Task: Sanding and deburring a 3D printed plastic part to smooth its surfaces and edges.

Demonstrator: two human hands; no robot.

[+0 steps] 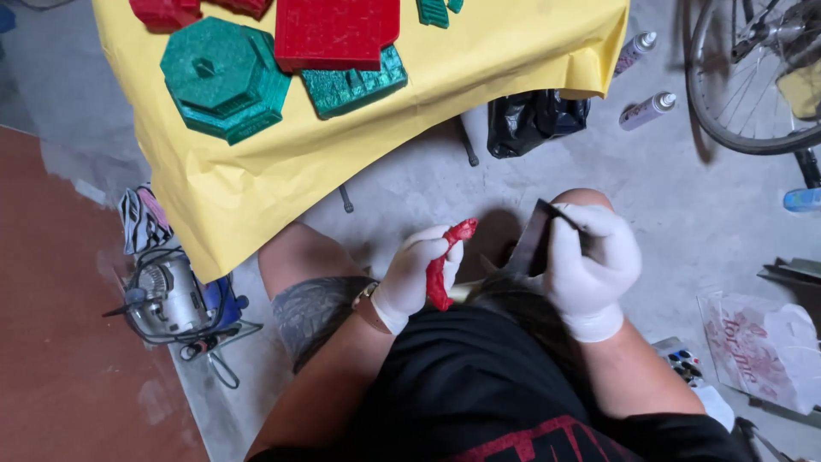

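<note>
Two gloved hands meet over your lap in the head view. Your left hand is closed around a thin red piece, which runs from near the wrist up past your fingertips and curves at the top. Your right hand is clenched on a dark flat sheet, pinched at its upper edge so it hangs tilted just beside the red piece, a small gap between them. Both hover above your bare knees and black shorts, over the grey concrete floor.

Up ahead, the tabletop is draped in yellow paper, well apart from your hands. On it sits a green octagonal stepped part, and next to it a red flat slab lying over a green block. More red and green bits poke in at the top edge, cut off by the frame.

Down on the floor to your left, a power tool with tangled cords rests beside a striped cloth. A black bag lies under the paper's edge. To your right, two spray cans lie near a bicycle wheel, and a printed plastic bag sits by your right thigh.
</note>
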